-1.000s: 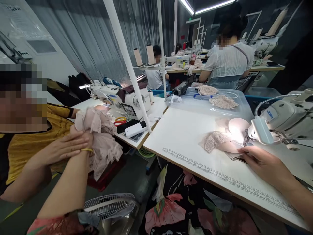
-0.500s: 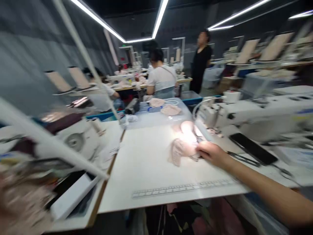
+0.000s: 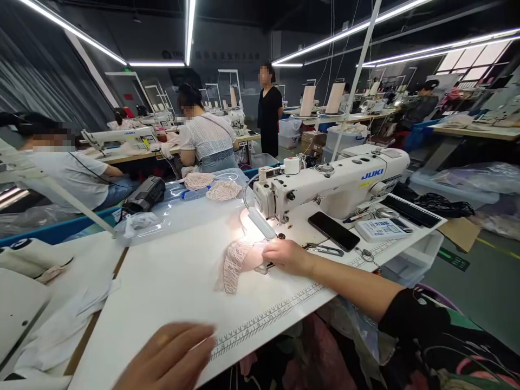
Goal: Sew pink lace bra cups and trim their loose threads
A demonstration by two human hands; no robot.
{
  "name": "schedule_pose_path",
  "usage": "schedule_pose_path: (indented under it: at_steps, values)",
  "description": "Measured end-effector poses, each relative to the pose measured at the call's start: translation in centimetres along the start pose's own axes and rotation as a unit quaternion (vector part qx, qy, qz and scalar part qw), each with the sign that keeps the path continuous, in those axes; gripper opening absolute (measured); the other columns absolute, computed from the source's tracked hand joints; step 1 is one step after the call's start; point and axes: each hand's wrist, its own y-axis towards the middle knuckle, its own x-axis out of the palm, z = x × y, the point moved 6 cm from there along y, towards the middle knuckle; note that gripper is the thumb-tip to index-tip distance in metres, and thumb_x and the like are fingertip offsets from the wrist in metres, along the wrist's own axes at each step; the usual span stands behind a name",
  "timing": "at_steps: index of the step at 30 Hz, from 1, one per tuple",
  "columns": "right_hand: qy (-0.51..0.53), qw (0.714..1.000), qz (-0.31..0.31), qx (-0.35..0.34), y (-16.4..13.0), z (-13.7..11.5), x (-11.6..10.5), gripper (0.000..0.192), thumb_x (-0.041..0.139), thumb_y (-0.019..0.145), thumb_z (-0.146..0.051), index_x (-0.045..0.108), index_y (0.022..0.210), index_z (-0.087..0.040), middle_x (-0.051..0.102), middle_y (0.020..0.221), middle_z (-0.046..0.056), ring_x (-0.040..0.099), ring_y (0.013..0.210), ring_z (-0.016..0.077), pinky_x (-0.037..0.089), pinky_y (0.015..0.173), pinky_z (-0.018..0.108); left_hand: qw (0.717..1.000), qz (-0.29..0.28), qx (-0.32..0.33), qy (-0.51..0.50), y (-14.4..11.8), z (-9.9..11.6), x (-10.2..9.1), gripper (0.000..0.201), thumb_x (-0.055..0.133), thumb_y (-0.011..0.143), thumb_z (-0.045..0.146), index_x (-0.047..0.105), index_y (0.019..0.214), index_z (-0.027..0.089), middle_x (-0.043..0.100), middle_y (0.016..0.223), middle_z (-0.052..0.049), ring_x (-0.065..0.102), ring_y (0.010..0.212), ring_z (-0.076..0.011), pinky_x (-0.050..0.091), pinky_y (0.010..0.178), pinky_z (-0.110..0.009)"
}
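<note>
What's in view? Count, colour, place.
Work table: 1, white, centre
Sewing machines: several, white, nearest right of centre
Lamp: 1, white, at machine
Lace fabric: count unclear in glare, pink, under lamp
Round lace pieces: 2, pale pink, on clear plastic
Phone: 1, black, right of lamp
Thread cones: several, cream, behind machine and at left
Ruler strip: 1, dark marks, table's near edge
People: at least 5, mixed clothing, background
Left hand: 1, bare, near left
Right hand: 1, bare, gripping lace fabric

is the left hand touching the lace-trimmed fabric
No, white tabletop shows between the left hand and the lace-trimmed fabric.
</note>
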Motion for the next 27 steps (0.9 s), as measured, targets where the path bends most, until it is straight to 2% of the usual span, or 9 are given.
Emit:
schedule_pose_path:
  at_steps: [1, 3, 5, 7, 9, 12, 16, 18, 27]
  values:
    - [-0.006, 1.0, -0.005, -0.012, 0.0, -0.1, 0.0, 0.025, 0.046, 0.1, -0.008, 0.067, 0.092, -0.021, 0.072, 0.094, 0.004, 0.059, 0.085, 0.0172, 0.042, 0.07, 0.026, 0.999, -0.044, 0.028, 0.0, 2.3, 0.2, 2.1, 0.029, 0.048, 0.103, 0.022, 0.066, 0.126, 0.025, 0.072, 0.126, -0.005, 0.062, 0.118, -0.0195, 0.051, 0.099, -0.027]
    - [-0.016, 0.999, -0.02, -0.039, -0.1, 0.0, -0.1, 0.023, 0.048, 0.101, -0.009, 0.066, 0.092, -0.021, 0.071, 0.094, 0.003, 0.057, 0.086, 0.0166, 0.04, 0.07, 0.026, 0.995, -0.038, 0.087, 0.023, 7.1, -0.2, 5.5, 0.032, 0.043, 0.101, 0.01, 0.065, 0.123, 0.019, 0.072, 0.125, -0.008, 0.061, 0.12, -0.0228, 0.05, 0.102, -0.036]
    - [-0.025, 0.997, -0.034, -0.062, -0.1, 0.5, 0.0, 0.021, 0.05, 0.101, -0.011, 0.065, 0.091, -0.021, 0.07, 0.093, 0.002, 0.055, 0.085, 0.0162, 0.037, 0.07, 0.026, 0.991, -0.042, 0.119, 0.053, 11.2, -1.5, 8.7, 0.029, 0.04, 0.1, 0.007, 0.066, 0.11, 0.017, 0.074, 0.114, -0.009, 0.064, 0.11, -0.0245, 0.051, 0.094, -0.041]
    - [-0.032, 0.996, -0.043, -0.073, -0.1, 1.5, 0.0, 0.021, 0.051, 0.1, -0.011, 0.065, 0.087, -0.021, 0.068, 0.089, 0.001, 0.051, 0.081, 0.0162, 0.033, 0.067, 0.027, 0.988, -0.097, 0.089, 0.081, 13.5, -3.5, 11.6, 0.025, 0.043, 0.1, 0.011, 0.063, 0.088, 0.018, 0.071, 0.087, -0.006, 0.064, 0.081, -0.0219, 0.05, 0.074, -0.038]
    - [-0.035, 0.996, -0.047, -0.071, -0.1, 2.4, 0.0, 0.023, 0.051, 0.099, -0.01, 0.064, 0.082, -0.02, 0.067, 0.086, 0.001, 0.048, 0.079, 0.0165, 0.03, 0.064, 0.028, 0.984, -0.137, 0.045, 0.1, 14.1, -5.2, 13.0, 0.026, 0.046, 0.1, 0.019, 0.057, 0.077, 0.02, 0.064, 0.076, -0.004, 0.056, 0.067, -0.0202, 0.045, 0.065, -0.036]
    - [-0.028, 0.997, -0.047, -0.058, -0.2, 3.2, -0.5, 0.026, 0.048, 0.099, -0.009, 0.064, 0.083, -0.021, 0.067, 0.088, 0.002, 0.047, 0.081, 0.0173, 0.028, 0.061, 0.03, 0.988, -0.129, 0.01, 0.089, 13.6, -6.0, 13.2, 0.028, 0.048, 0.1, 0.023, 0.054, 0.073, 0.02, 0.059, 0.076, -0.004, 0.051, 0.068, -0.0204, 0.042, 0.065, -0.036]
    - [0.014, 0.999, -0.032, -0.02, -0.6, 3.3, -1.6, 0.023, 0.05, 0.098, -0.01, 0.069, 0.097, -0.022, 0.067, 0.092, 0.003, 0.049, 0.085, 0.0177, 0.032, 0.064, 0.029, 0.996, -0.07, 0.012, 0.051, 13.4, -5.5, 12.6, 0.025, 0.048, 0.1, 0.018, 0.055, 0.075, 0.019, 0.061, 0.08, -0.004, 0.054, 0.081, -0.0216, 0.043, 0.083, -0.039]
    - [0.037, 0.999, -0.037, -0.015, -0.9, 3.3, -1.9, 0.023, 0.052, 0.097, -0.009, 0.069, 0.102, -0.023, 0.067, 0.093, 0.003, 0.049, 0.083, 0.017, 0.034, 0.067, 0.028, 0.997, -0.066, 0.013, 0.032, 13.5, -5.4, 12.8, 0.024, 0.047, 0.1, 0.015, 0.055, 0.078, 0.019, 0.061, 0.08, -0.003, 0.054, 0.082, -0.0205, 0.042, 0.089, -0.04]
    - [0.093, 0.995, -0.04, -0.006, -1.1, 3.3, -2.1, 0.026, 0.051, 0.094, -0.006, 0.071, 0.099, -0.023, 0.067, 0.091, 0.003, 0.049, 0.078, 0.0163, 0.036, 0.066, 0.027, 0.998, -0.059, 0.001, 0.017, 13.5, -6.0, 13.5, 0.014, 0.049, 0.1, 0.018, 0.062, 0.095, 0.019, 0.059, 0.082, -0.004, 0.047, 0.081, -0.0225, 0.042, 0.084, -0.04]
